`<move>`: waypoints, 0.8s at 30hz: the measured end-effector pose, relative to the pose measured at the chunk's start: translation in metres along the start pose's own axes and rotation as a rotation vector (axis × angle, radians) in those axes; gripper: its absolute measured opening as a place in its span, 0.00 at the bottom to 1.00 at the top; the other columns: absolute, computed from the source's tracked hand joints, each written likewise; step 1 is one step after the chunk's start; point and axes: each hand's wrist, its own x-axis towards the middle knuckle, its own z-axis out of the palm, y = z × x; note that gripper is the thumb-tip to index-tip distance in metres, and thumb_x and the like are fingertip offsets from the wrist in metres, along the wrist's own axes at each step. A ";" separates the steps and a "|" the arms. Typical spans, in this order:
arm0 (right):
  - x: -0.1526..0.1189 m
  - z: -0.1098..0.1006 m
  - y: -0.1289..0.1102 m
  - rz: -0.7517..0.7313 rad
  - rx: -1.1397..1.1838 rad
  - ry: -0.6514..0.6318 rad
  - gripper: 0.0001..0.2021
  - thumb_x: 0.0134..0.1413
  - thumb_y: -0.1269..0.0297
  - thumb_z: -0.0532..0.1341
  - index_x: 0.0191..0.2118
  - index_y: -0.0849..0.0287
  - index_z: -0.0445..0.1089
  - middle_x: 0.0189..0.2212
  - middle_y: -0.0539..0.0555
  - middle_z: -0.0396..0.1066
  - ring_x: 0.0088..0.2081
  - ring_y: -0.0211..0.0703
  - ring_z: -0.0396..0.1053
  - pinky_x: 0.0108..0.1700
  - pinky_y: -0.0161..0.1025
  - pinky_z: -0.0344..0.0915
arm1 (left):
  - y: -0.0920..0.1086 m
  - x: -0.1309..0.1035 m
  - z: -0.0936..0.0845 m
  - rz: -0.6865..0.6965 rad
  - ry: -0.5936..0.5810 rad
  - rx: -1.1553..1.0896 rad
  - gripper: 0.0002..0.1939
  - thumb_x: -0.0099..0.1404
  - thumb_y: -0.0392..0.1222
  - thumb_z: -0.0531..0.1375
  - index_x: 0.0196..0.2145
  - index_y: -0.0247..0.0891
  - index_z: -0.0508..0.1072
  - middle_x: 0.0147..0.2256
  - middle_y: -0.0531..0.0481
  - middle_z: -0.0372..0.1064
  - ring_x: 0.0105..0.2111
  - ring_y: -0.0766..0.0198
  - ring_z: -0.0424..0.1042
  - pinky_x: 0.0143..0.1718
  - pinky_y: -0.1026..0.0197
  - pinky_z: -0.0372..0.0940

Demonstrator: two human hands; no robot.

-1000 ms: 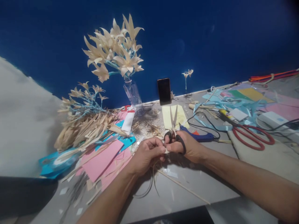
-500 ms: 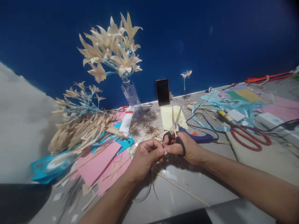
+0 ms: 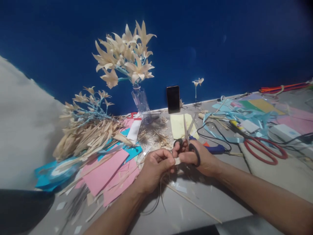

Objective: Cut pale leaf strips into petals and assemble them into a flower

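Observation:
My left hand (image 3: pixel 158 166) is closed, its thumb and fingers pinching a small pale piece of dried husk (image 3: pixel 177 161). My right hand (image 3: pixel 199 156) meets it from the right, its thumb against the same piece. Scissors with black handles (image 3: pixel 195 153) hang on my right hand's fingers, their blades pointing up and apart. Thin dark wire or thread (image 3: pixel 160 192) trails below my left hand. Beneath both hands a slim pale stick (image 3: pixel 195 202) slants across the table.
Cream flowers (image 3: pixel 129 55) stand in a clear bottle (image 3: pixel 141 104) by the blue wall. A phone (image 3: pixel 173 99) leans there. Dried husks (image 3: pixel 85 137) and pink paper (image 3: pixel 105 171) lie left. Right are a blue glue gun (image 3: pixel 216 149), cables and red-handled scissors (image 3: pixel 266 150).
The view has shifted slightly, so things sit a little lower and further right. Between my fingertips, more of the pale piece shows now. The scissors stay in my right hand, blades still apart.

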 end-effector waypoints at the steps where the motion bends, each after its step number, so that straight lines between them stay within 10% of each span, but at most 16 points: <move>1: 0.000 0.001 0.000 0.043 -0.038 0.014 0.17 0.37 0.62 0.74 0.33 0.61 0.70 0.25 0.48 0.69 0.27 0.37 0.64 0.30 0.34 0.59 | -0.001 0.000 -0.001 0.005 0.008 0.035 0.14 0.53 0.44 0.72 0.25 0.34 0.73 0.21 0.52 0.68 0.22 0.69 0.64 0.27 0.66 0.57; 12: 0.004 -0.003 0.001 0.048 0.181 -0.039 0.18 0.38 0.55 0.73 0.31 0.62 0.71 0.21 0.46 0.62 0.21 0.30 0.54 0.24 0.31 0.51 | 0.000 -0.001 0.003 0.002 -0.027 -0.096 0.16 0.51 0.46 0.73 0.25 0.35 0.71 0.19 0.53 0.68 0.21 0.68 0.65 0.26 0.66 0.58; 18: -0.002 0.003 -0.002 0.110 -0.054 0.027 0.16 0.38 0.66 0.73 0.34 0.60 0.69 0.23 0.49 0.73 0.25 0.39 0.70 0.29 0.33 0.63 | -0.005 0.001 0.000 0.016 0.000 -0.003 0.14 0.55 0.44 0.71 0.26 0.34 0.72 0.21 0.52 0.69 0.22 0.69 0.66 0.27 0.67 0.58; 24: 0.002 0.000 0.002 0.105 0.177 -0.091 0.17 0.36 0.61 0.73 0.32 0.61 0.68 0.22 0.49 0.71 0.22 0.40 0.70 0.29 0.37 0.67 | -0.007 0.001 0.007 0.015 -0.103 -0.162 0.17 0.54 0.48 0.72 0.25 0.35 0.70 0.18 0.54 0.66 0.21 0.69 0.64 0.29 0.63 0.60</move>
